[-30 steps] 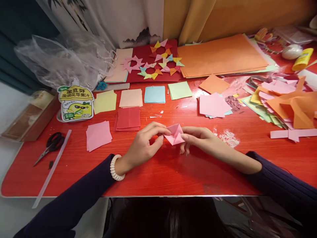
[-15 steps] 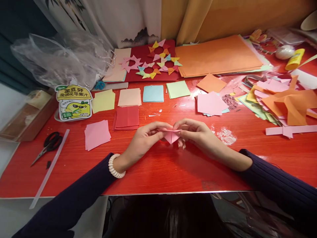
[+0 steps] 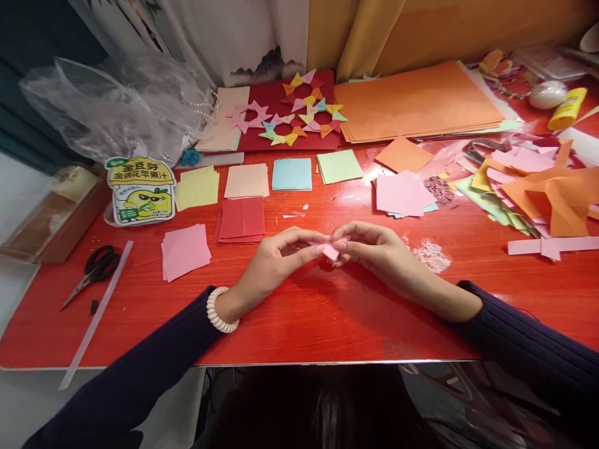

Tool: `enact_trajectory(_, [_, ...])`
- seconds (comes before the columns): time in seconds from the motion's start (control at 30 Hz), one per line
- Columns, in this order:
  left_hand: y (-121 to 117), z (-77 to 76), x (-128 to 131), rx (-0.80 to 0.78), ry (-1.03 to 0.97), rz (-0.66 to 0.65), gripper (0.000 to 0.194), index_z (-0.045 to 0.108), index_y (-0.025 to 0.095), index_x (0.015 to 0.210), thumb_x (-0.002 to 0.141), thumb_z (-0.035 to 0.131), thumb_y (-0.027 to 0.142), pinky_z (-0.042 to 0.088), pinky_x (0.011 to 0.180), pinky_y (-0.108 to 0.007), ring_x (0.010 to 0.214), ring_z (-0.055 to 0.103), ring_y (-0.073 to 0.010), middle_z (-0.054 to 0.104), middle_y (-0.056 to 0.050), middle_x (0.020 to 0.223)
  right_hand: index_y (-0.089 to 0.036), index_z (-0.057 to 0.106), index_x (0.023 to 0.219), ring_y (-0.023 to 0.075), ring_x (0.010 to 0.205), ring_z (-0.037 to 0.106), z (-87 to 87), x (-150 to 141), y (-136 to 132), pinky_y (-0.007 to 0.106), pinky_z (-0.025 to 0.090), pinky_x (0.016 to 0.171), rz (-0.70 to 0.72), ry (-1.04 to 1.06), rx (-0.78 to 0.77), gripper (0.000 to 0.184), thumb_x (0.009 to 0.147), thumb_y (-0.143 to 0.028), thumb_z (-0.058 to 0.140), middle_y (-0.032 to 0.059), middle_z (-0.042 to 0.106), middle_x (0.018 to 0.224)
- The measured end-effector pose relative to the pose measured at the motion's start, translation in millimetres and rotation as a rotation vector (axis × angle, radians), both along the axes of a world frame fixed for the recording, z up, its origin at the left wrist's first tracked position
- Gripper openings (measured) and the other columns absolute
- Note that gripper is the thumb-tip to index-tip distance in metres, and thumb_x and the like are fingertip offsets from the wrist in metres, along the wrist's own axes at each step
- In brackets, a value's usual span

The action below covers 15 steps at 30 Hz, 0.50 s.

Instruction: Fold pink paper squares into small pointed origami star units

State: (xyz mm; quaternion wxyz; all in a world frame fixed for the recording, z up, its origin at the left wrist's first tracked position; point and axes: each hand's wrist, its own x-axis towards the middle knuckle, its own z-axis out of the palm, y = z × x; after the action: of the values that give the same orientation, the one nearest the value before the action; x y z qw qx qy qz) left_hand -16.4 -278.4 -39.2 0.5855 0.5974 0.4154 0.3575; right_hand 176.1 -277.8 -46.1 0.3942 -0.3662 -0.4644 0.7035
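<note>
Between my two hands, just above the red table (image 3: 299, 318), is a small folded piece of pink paper (image 3: 331, 251). My left hand (image 3: 289, 254) pinches its left side between thumb and fingers. At the other side my right hand (image 3: 369, 244) pinches it too, and the fingertips of both hands nearly meet. Much of the paper is hidden by the fingers. Nearest to my left hand lies a stack of red paper squares (image 3: 242, 218), with pink squares (image 3: 186, 252) further left. Beyond my right hand sit more pink sheets (image 3: 403, 194).
Scissors (image 3: 96, 269) and a translucent strip (image 3: 96, 316) lie at the left. Yellow (image 3: 196, 188), peach (image 3: 246, 181), blue (image 3: 292, 174) and green squares (image 3: 339, 166) form a row. Folded paper rings (image 3: 283, 132) rest behind. Orange scraps (image 3: 556, 193) pile up at the right.
The pink paper has turned from a downward-pointing triangle into a smaller, narrower shape between my fingers. My hands have stayed in nearly the same place; the view has shifted slightly.
</note>
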Motion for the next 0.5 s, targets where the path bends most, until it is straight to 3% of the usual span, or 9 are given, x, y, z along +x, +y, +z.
enact_trajectory(0.13, [-0.8, -2.7, 2.4, -0.019, -0.014, -0.005, 0.012, 0.061, 0.016, 0.086, 0.080, 0.062, 0.026, 0.047, 0.072, -0.021, 0.077, 0.059, -0.0097, 0.063, -0.001, 0.084, -0.016, 0.054, 0.099, 0.0115, 0.072, 0.063, 0.6, -2.8, -1.2, 0.023, 0.051, 0.069, -0.019, -0.074, 0.044, 0.019, 0.081, -0.018, 0.062, 0.0006, 0.064, 0.078])
enact_trajectory(0.27, [0.1, -5.9, 2.3, -0.008, -0.027, 0.025, 0.009, 0.058, 0.015, 0.082, 0.078, 0.062, 0.022, 0.047, 0.068, -0.020, 0.072, 0.057, -0.0081, 0.059, 0.000, 0.080, -0.017, 0.053, 0.104, 0.0137, 0.074, 0.064, -1.7, -1.0, 0.4, 0.028, 0.053, 0.072, -0.013, -0.075, -0.030, 0.023, 0.083, -0.022, 0.061, 0.0022, 0.065, 0.082])
enact_trajectory(0.5, [1.8, -8.1, 0.6, 0.020, 0.013, 0.052, 0.009, 0.058, 0.015, 0.084, 0.079, 0.061, 0.022, 0.047, 0.070, -0.022, 0.075, 0.056, -0.0093, 0.058, -0.001, 0.082, -0.012, 0.060, 0.085, 0.0158, 0.079, 0.065, -5.3, 3.2, 0.6, 0.032, 0.052, 0.081, 0.061, -0.014, -0.108, 0.019, 0.086, -0.031, 0.058, 0.0084, 0.066, 0.087])
